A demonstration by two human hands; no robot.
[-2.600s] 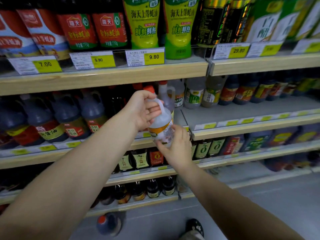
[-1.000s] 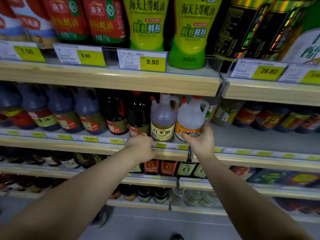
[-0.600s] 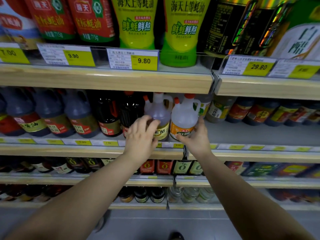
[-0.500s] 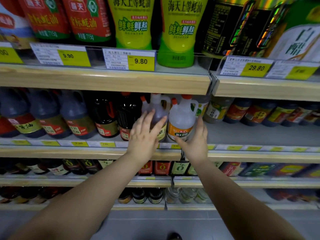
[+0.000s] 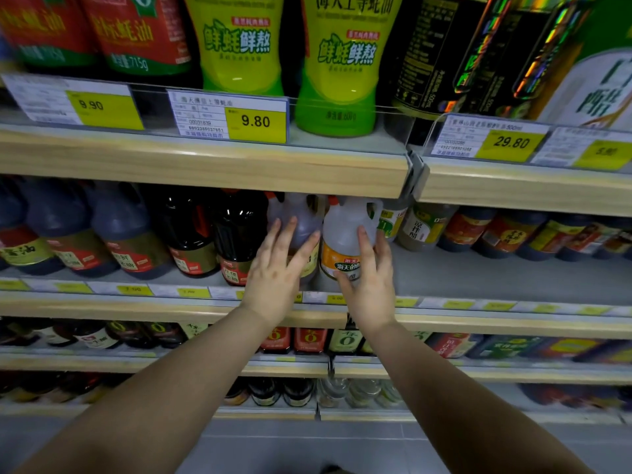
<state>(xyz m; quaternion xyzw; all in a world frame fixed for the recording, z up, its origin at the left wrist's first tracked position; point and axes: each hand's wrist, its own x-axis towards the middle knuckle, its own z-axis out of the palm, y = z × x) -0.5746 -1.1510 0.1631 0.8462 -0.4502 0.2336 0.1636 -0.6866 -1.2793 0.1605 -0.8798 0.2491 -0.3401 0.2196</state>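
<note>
Two clear jugs with red caps stand side by side on the middle shelf (image 5: 485,278). The right jug (image 5: 342,230) has an orange label; the left jug (image 5: 302,217) has a pale yellow one. My left hand (image 5: 275,273) lies with straight, spread fingers against the front of the left jug. My right hand (image 5: 371,285) touches the right jug, its fingers straight up along the jug's right side and its thumb on the label.
Dark soy sauce jugs (image 5: 126,234) and two dark bottles (image 5: 239,234) stand left of the jugs. Smaller bottles (image 5: 424,227) line the shelf's back right, with bare shelf before them. Green squeeze bottles (image 5: 337,63) sit on the shelf above. Lower shelves hold several small bottles.
The orange-label jug, held in both hands before, now stands on the shelf. My left hand rose from the shelf edge to the left jug. My right hand's fingers slid up the jug's side.
</note>
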